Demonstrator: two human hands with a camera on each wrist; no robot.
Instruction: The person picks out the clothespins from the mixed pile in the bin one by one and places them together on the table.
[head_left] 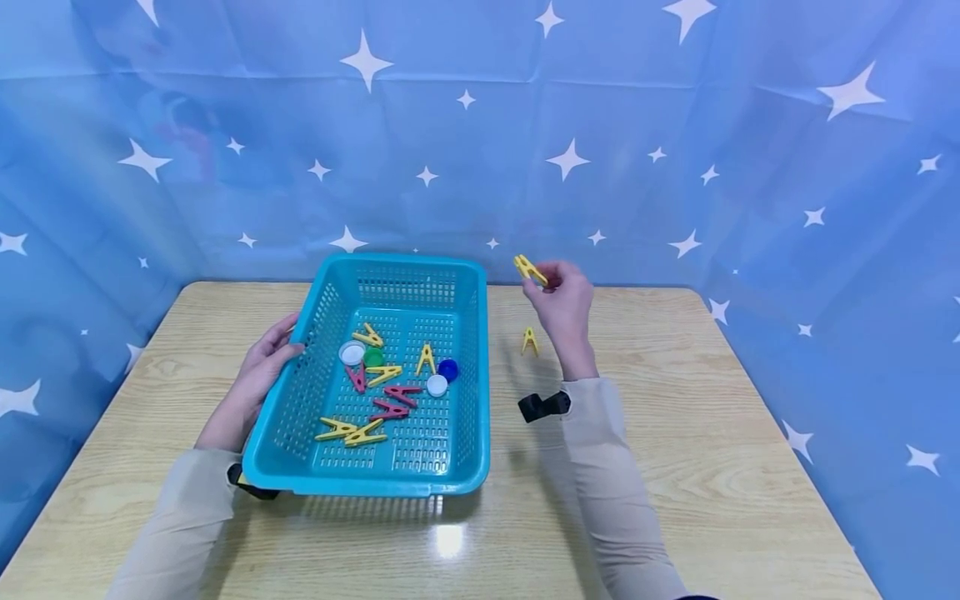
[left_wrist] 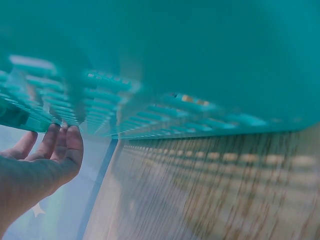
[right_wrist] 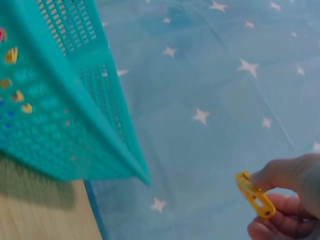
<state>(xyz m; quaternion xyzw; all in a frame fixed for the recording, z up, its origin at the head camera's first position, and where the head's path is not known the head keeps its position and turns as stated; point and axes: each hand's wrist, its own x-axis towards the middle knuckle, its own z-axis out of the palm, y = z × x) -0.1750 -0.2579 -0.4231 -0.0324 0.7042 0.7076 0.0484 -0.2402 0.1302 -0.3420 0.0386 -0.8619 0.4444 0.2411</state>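
A blue basket (head_left: 367, 485) is set on the counter (head_left: 712, 433), and its left side is gripped by the left hand (head_left: 258, 371), with the thumb laid on the rim. In the basket, five yellow pegs (head_left: 384, 375) and three red pegs (head_left: 390, 409) are scattered. Four round caps are kept there too: a big white cap (head_left: 352, 352) that is touched by a green cap (head_left: 373, 357), and a blue cap (head_left: 448, 369) that is set by a small white cap (head_left: 437, 385).

One more yellow peg (head_left: 531, 269) is pinched by the right hand (head_left: 566, 308), up in the air to the right of the basket. Below it, a spare peg (head_left: 529, 340) is left on the counter; it is seen in the head view only.

By the left wrist view, bent fingers (left_wrist: 75, 142) are shown at the outside of the basket. By the right wrist view, bits of yellow, red and blue are shown through the holes in its wall. Behind everything, a blue cloth (head_left: 465, 150) is covered with white stars.
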